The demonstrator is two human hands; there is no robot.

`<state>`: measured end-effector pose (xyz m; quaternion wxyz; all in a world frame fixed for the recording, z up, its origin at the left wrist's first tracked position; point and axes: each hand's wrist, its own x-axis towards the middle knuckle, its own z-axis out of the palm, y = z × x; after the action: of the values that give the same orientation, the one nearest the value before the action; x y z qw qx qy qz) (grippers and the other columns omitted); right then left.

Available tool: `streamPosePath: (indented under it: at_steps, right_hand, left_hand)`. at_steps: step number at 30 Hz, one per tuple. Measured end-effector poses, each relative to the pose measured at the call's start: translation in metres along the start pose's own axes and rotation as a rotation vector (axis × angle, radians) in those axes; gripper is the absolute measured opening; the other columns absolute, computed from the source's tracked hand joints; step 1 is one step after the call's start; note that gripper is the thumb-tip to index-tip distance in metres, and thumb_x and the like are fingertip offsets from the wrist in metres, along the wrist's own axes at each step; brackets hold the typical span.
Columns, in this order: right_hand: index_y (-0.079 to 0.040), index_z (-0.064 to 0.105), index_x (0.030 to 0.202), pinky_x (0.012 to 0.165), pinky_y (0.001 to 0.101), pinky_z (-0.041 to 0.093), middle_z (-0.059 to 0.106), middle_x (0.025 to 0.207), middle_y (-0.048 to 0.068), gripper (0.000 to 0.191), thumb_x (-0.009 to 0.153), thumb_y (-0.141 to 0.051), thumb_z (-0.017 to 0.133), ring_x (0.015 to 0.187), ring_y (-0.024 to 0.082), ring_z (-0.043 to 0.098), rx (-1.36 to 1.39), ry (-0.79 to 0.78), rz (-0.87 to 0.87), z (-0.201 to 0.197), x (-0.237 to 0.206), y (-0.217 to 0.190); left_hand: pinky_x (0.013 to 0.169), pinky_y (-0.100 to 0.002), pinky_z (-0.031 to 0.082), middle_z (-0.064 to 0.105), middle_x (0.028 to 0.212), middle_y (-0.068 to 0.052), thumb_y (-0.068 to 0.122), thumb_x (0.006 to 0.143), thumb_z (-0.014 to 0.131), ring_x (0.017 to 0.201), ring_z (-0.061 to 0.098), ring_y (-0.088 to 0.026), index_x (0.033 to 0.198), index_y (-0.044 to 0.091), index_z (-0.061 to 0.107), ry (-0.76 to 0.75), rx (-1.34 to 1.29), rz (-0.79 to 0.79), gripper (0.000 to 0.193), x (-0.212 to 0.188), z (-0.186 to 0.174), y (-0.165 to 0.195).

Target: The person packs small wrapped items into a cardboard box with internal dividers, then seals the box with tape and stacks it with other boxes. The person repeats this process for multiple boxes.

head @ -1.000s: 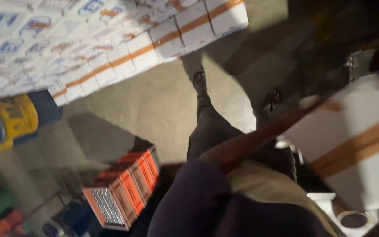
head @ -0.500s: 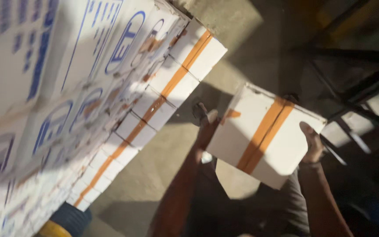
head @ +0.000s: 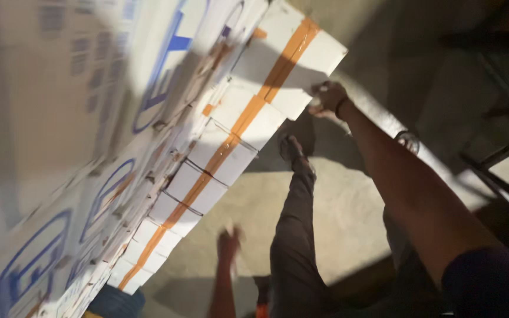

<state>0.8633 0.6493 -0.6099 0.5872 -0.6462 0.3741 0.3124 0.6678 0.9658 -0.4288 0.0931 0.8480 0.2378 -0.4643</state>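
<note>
A white cardboard box (head: 290,65) with an orange tape stripe sits at the top of a tall stack of like boxes (head: 148,176). My right hand (head: 328,99) is stretched out and presses on that box's near edge, fingers on the cardboard. My left hand (head: 228,242) hangs low beside my leg, blurred, with nothing in it.
My leg and shoe (head: 293,150) stand on a bare concrete floor (head: 337,206) with a patch of sunlight. Dark metal framing (head: 502,159) runs along the right. A blue drum-like shape (head: 116,301) shows at the stack's foot.
The taped box I carried in both hands now rests on top of the stack. My left hand has let go and dropped; my right hand stays on the box.
</note>
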Motion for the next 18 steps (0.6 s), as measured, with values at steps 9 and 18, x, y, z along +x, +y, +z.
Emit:
streamPosePath:
  at_steps: [9,18]
  right_hand:
    - [-0.009,0.069,0.096,0.068,0.0434,0.058,0.073,0.082,0.009,0.027,0.100,-0.032,0.056,0.073,0.027,0.071,-0.204,-0.304,-0.238,-0.091,-0.222,0.078]
    - [-0.006,0.069,0.117,0.078,0.0360,0.062,0.080,0.096,0.010,0.038,0.089,-0.031,0.071,0.086,0.018,0.076,-0.421,-0.201,-0.275,-0.354,-0.506,0.245]
  left_hand:
    - [0.076,-0.050,0.054,0.076,0.081,-0.018,0.040,0.085,0.068,0.084,0.072,-0.039,0.097,0.007,0.078,0.011,-0.319,-0.237,0.037,-0.244,0.117,-0.028]
    - [0.072,-0.052,0.056,0.073,0.080,-0.024,0.039,0.086,0.066,0.081,0.072,-0.043,0.088,0.000,0.073,0.235,-0.392,0.399,0.039,-0.334,0.175,0.044]
